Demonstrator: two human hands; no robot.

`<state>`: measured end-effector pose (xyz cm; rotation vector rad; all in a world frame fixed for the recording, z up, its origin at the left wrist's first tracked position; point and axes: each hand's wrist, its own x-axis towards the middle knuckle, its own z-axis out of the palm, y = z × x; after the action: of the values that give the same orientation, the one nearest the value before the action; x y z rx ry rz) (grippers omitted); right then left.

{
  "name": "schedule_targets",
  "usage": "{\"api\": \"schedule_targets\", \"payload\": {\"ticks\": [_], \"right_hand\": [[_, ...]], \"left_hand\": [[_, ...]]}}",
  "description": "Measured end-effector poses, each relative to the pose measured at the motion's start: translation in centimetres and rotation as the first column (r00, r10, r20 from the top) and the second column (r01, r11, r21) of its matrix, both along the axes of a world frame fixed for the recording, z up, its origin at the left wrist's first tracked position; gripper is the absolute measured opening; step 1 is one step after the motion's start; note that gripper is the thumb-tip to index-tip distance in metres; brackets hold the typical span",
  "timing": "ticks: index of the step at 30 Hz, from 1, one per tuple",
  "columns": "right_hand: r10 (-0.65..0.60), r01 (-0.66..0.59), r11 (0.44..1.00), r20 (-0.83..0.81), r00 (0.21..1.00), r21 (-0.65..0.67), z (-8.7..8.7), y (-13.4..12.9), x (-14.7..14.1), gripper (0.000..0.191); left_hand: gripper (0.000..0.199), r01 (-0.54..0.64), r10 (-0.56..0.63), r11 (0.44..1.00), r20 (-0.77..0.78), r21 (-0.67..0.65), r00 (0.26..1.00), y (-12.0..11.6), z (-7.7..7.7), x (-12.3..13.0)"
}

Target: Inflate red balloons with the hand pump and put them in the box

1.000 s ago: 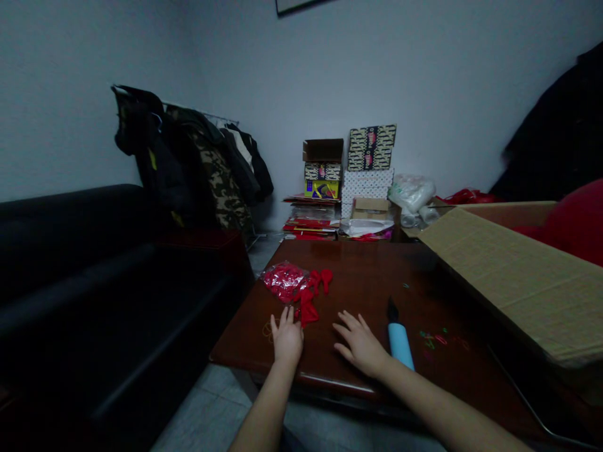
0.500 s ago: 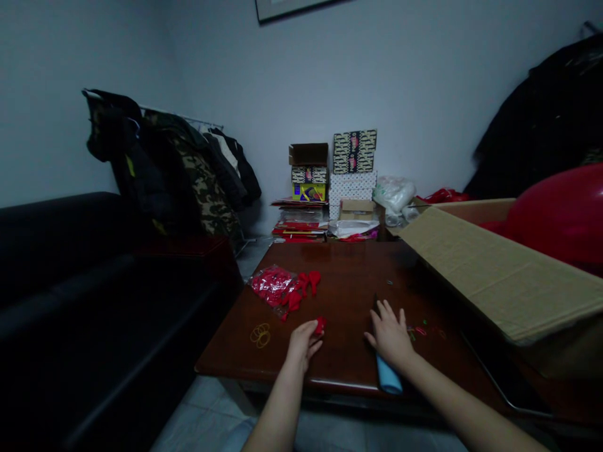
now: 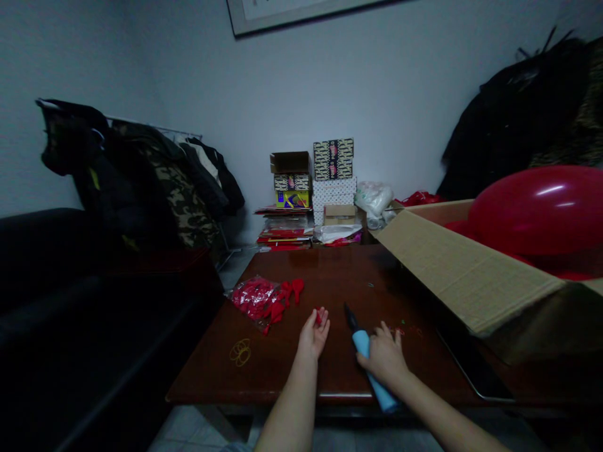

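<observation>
red balloon (image 3: 319, 318) in left hand (image 3: 314, 337)

No text could be read with certainty: lettering on the tall patterned box (image 3: 333, 159), at one o'clock from the view's centre, was too small.

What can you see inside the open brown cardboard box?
A large, shiny, inflated red balloon and red patches beside it. The near flap of the brown cardboard box hides its bottom and anything deeper.
</observation>
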<state>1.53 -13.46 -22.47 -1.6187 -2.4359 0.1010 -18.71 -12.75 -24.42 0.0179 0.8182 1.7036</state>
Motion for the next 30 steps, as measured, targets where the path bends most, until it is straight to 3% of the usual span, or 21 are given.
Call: {"api": "schedule_targets", "payload": {"ticks": [5,10,30], "right_hand": [[0.144,-0.148,0.988,-0.068,0.987,-0.046,0.5,-3.7,0.8,0.045],[0.265,-0.280,0.956,-0.151,0.952,-0.085,1.1,-6.5,1.2,0.046],[0.216,-0.243,0.964,-0.216,0.952,-0.109,0.8,-6.1,-1.2,0.043]], "left_hand": [[0.011,-0.063,0.051,0.991,0.100,0.119,0.994,-0.2,-1.9,-0.6],[0.014,-0.056,0.042,0.984,0.087,0.166,0.995,-0.7,-1.9,-0.6],[0.020,0.019,-0.028,0.977,0.041,0.214,0.999,-1.3,-2.2,0.0]]}}
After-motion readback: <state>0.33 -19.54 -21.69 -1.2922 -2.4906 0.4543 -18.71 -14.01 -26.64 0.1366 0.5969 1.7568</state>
